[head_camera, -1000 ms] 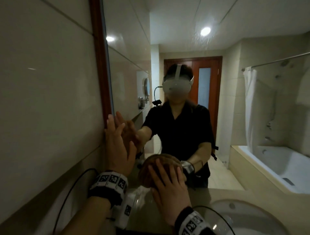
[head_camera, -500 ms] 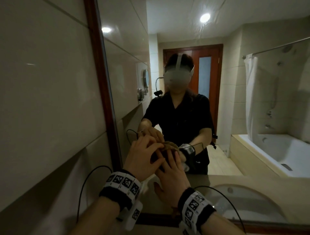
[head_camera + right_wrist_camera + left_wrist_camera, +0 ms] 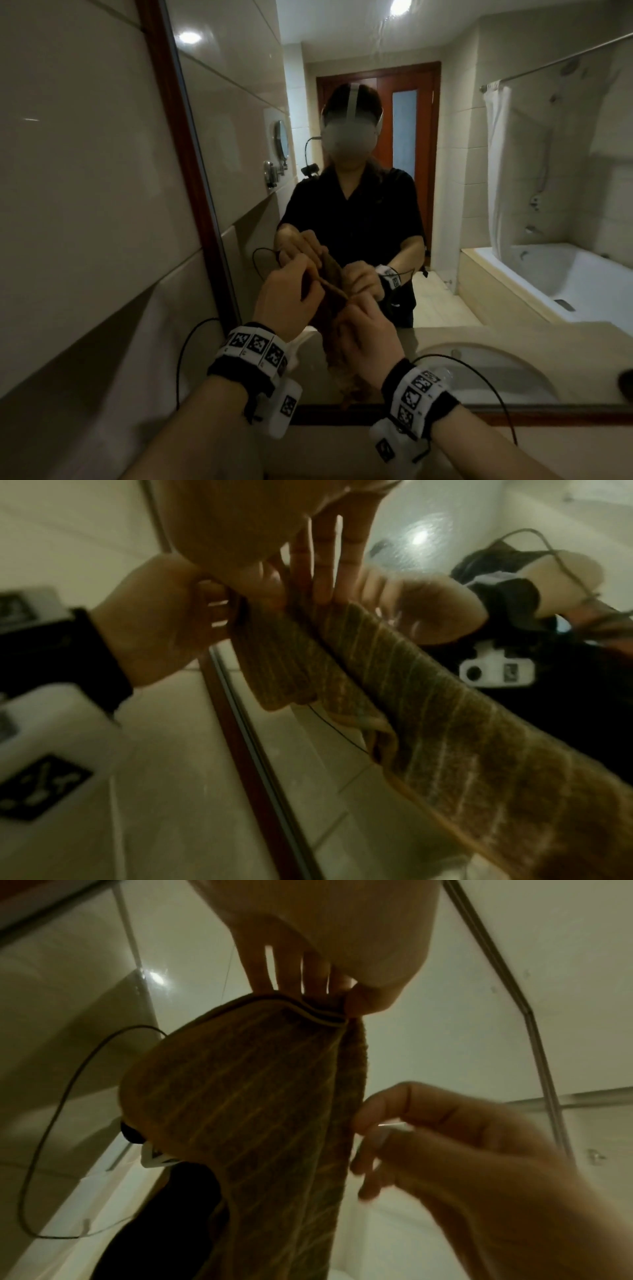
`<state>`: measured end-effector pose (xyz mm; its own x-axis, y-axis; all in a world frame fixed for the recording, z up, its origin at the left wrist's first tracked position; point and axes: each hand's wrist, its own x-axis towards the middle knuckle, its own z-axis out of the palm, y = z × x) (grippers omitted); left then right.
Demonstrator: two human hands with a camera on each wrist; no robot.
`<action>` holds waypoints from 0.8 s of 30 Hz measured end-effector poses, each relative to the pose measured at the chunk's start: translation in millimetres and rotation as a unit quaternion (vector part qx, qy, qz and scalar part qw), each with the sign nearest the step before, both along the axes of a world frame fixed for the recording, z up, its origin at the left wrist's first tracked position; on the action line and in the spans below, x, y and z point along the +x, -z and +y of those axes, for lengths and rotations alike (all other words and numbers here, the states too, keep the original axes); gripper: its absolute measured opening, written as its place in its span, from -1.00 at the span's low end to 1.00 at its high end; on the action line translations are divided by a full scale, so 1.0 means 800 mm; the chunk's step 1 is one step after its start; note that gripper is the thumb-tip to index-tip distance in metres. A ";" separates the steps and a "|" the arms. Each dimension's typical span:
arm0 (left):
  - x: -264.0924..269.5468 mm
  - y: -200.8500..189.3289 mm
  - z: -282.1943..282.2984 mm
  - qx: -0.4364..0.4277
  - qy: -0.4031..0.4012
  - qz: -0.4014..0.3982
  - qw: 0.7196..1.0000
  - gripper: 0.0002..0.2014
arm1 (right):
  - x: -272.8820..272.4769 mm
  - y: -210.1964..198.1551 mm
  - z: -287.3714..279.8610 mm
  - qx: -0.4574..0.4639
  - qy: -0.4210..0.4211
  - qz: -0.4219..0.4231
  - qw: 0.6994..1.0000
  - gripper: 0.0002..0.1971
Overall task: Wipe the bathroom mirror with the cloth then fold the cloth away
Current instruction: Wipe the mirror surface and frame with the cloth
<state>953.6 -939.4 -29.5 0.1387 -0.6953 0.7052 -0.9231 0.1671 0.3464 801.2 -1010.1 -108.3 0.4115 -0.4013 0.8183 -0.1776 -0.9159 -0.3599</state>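
Note:
A brown striped cloth hangs in the air between my two hands, just in front of the mirror. My left hand pinches its hemmed top edge between thumb and fingers, which shows plainly in the left wrist view on the cloth. My right hand holds the same edge a little lower and to the right, and the rest of the cloth hangs below it. In the right wrist view the cloth runs from the left hand to my right thumb and fingers. Neither hand touches the glass.
The mirror's dark wooden frame runs up the tiled wall on the left and along the bottom. The glass reflects me, a washbasin, a bathtub and a shower curtain. Black wrist cables loop beside both forearms.
My left hand has come off the mirror and joined the right at the cloth. The cloth has left the glass, where my right palm pressed it, and now hangs between both hands.

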 end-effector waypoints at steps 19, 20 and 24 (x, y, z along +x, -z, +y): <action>-0.081 0.186 0.206 0.268 -0.037 0.196 0.943 -0.87 | -0.099 0.243 0.184 0.446 -0.144 0.459 0.755 -0.88; -0.078 0.198 0.216 0.277 -0.049 0.201 0.938 -0.84 | -0.107 0.261 0.192 0.466 -0.149 0.460 0.741 -0.79; -0.062 0.247 0.256 0.340 -0.085 0.220 0.910 -0.80 | -0.141 0.301 0.199 0.477 -0.125 0.470 0.732 -0.85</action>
<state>904.2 -734.3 -227.4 0.4511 -0.8919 -0.0313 -0.6616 -0.3577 0.6590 688.6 -850.9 -349.1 0.7715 -0.4209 -0.4771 -0.6268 -0.3734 -0.6839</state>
